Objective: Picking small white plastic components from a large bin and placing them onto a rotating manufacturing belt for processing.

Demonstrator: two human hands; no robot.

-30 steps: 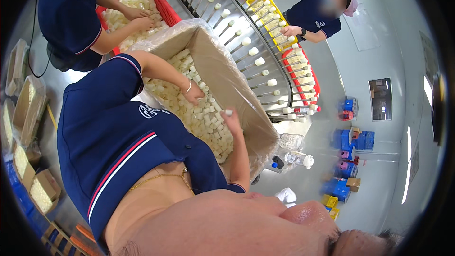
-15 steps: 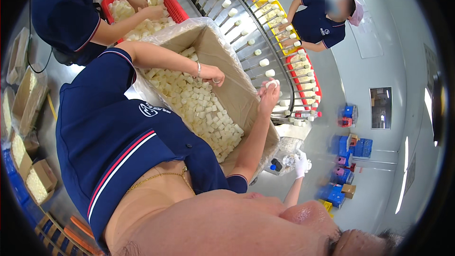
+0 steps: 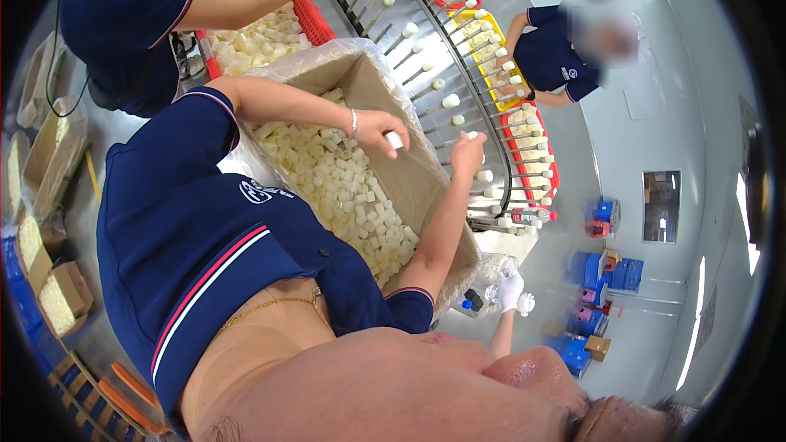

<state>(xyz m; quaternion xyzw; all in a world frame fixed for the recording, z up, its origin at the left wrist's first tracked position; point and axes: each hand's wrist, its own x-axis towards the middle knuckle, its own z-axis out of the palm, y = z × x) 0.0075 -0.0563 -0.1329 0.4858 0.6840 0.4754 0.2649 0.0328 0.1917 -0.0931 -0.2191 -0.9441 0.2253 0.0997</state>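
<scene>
A big cardboard box (image 3: 426,188) lined with clear plastic stands in front of me, filled with small white cylindrical pieces (image 3: 344,188). My left hand (image 3: 378,127) hovers over the box with one white piece (image 3: 395,141) pinched in its fingertips. My right hand (image 3: 468,154) reaches past the box's far wall to the curved conveyor (image 3: 458,57) of upright pegs, a white piece at its fingertips. Many pegs carry white pieces on top.
A co-worker at the upper left reaches over a red crate (image 3: 315,20) of white pieces toward the conveyor. Two more people work across the conveyor beside red and yellow trays. A white-gloved hand (image 3: 512,288) is by bottles below the box. Cardboard boxes (image 3: 49,155) stand on the left.
Both my hands have come up out of the heap in the box with a piece each. The right hand has moved out to the conveyor pegs; the left has risen above the box.
</scene>
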